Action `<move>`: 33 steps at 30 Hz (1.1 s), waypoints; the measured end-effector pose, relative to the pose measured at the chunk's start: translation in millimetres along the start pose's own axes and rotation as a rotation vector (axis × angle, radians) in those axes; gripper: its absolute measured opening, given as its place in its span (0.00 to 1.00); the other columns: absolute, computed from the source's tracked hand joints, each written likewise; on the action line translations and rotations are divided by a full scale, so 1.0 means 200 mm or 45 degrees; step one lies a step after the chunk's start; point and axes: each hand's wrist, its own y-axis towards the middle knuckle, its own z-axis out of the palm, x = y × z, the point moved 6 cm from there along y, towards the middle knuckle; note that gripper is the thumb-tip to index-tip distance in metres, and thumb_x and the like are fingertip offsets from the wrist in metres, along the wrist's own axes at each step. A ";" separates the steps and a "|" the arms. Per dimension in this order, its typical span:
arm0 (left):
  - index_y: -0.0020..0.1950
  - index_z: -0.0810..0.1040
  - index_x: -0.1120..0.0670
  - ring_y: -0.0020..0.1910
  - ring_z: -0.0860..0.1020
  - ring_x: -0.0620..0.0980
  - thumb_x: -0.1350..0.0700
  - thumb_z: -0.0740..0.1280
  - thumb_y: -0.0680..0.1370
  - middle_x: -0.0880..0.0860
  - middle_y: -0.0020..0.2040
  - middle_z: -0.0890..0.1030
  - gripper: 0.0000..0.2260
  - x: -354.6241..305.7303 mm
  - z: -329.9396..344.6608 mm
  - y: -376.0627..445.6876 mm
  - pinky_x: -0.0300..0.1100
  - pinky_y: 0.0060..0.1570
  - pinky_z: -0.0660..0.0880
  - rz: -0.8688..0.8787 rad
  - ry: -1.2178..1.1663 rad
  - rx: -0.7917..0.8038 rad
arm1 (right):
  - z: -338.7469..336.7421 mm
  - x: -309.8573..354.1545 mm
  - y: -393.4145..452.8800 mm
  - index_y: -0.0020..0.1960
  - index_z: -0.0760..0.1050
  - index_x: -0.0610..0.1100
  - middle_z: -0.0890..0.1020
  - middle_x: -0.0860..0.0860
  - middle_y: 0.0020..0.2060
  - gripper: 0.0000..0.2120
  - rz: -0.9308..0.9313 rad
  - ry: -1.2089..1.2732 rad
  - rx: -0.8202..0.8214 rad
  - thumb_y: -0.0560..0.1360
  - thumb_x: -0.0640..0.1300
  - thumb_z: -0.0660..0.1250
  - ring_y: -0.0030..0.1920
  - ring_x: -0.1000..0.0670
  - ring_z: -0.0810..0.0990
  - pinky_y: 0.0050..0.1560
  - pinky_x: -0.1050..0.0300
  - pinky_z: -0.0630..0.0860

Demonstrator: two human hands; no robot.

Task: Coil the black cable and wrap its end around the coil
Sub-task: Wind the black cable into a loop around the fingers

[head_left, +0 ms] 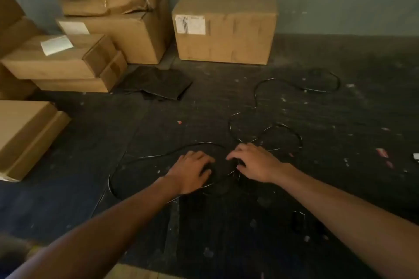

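Note:
A thin black cable (255, 95) lies loose on the dark floor, snaking from the far right in several open loops toward me and curving off to the left. My left hand (192, 170) rests palm down on a loop of it near the middle, fingers spread. My right hand (254, 161) is just to its right, fingers curled down onto the cable where loops cross. Whether either hand pinches the cable is hidden under the fingers.
Cardboard boxes (224, 27) stand along the back wall and stack up on the left (61, 59). A flat black sheet (156, 82) lies by the boxes. A small dark object (298, 221) sits near my right forearm. Bits of debris litter the floor.

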 end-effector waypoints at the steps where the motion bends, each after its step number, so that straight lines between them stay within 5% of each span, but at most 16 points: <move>1: 0.71 0.69 0.45 0.67 0.68 0.51 0.45 0.60 0.80 0.49 0.68 0.72 0.19 -0.02 0.03 -0.04 0.51 0.66 0.67 0.044 0.054 0.014 | 0.03 0.01 -0.01 0.66 0.71 0.57 0.73 0.52 0.64 0.19 -0.015 -0.049 0.053 0.77 0.44 0.65 0.66 0.50 0.70 0.66 0.47 0.69; 13: 0.62 0.73 0.44 0.59 0.68 0.49 0.40 0.52 0.80 0.49 0.61 0.70 0.18 -0.13 0.21 -0.22 0.45 0.57 0.69 0.254 0.239 -0.159 | 0.15 -0.01 -0.11 0.55 0.77 0.55 0.72 0.54 0.58 0.07 -0.131 -0.236 0.081 0.77 0.48 0.66 0.60 0.53 0.69 0.61 0.54 0.69; 19: 0.59 0.76 0.45 0.56 0.71 0.47 0.43 0.52 0.82 0.47 0.57 0.76 0.16 -0.14 0.16 -0.20 0.44 0.55 0.67 0.210 0.209 -0.204 | 0.07 0.02 -0.08 0.52 0.72 0.56 0.75 0.57 0.56 0.04 -0.144 -0.062 0.011 0.79 0.47 0.62 0.60 0.55 0.69 0.61 0.54 0.69; 23: 0.50 0.73 0.43 0.39 0.79 0.40 0.46 0.53 0.83 0.46 0.38 0.81 0.10 -0.14 0.03 -0.15 0.43 0.47 0.76 0.021 -0.360 -0.094 | -0.10 0.00 -0.04 0.52 0.71 0.58 0.76 0.60 0.51 0.06 -0.097 0.156 -0.168 0.80 0.46 0.60 0.55 0.59 0.71 0.57 0.55 0.69; 28: 0.44 0.80 0.52 0.25 0.76 0.44 0.46 0.57 0.83 0.50 0.24 0.77 0.17 -0.22 -0.26 -0.08 0.38 0.36 0.76 -0.105 -0.986 -0.102 | -0.39 -0.01 0.05 0.51 0.71 0.55 0.75 0.60 0.46 0.06 -0.082 0.374 -0.465 0.81 0.44 0.59 0.48 0.60 0.73 0.48 0.58 0.70; 31: 0.46 0.82 0.54 0.25 0.71 0.45 0.47 0.57 0.84 0.49 0.24 0.74 0.18 -0.28 -0.49 -0.05 0.39 0.36 0.72 -0.066 -1.273 -0.076 | -0.58 0.03 0.11 0.51 0.72 0.52 0.76 0.55 0.40 0.05 -0.139 0.476 -0.592 0.81 0.43 0.60 0.39 0.57 0.75 0.37 0.59 0.70; 33: 0.54 0.82 0.56 0.30 0.73 0.46 0.51 0.58 0.84 0.50 0.29 0.74 0.15 -0.33 -0.64 -0.05 0.41 0.38 0.71 0.036 -1.580 -0.002 | -0.69 0.05 0.15 0.50 0.73 0.51 0.78 0.51 0.38 0.04 -0.147 0.557 -0.685 0.81 0.44 0.60 0.38 0.52 0.77 0.39 0.55 0.73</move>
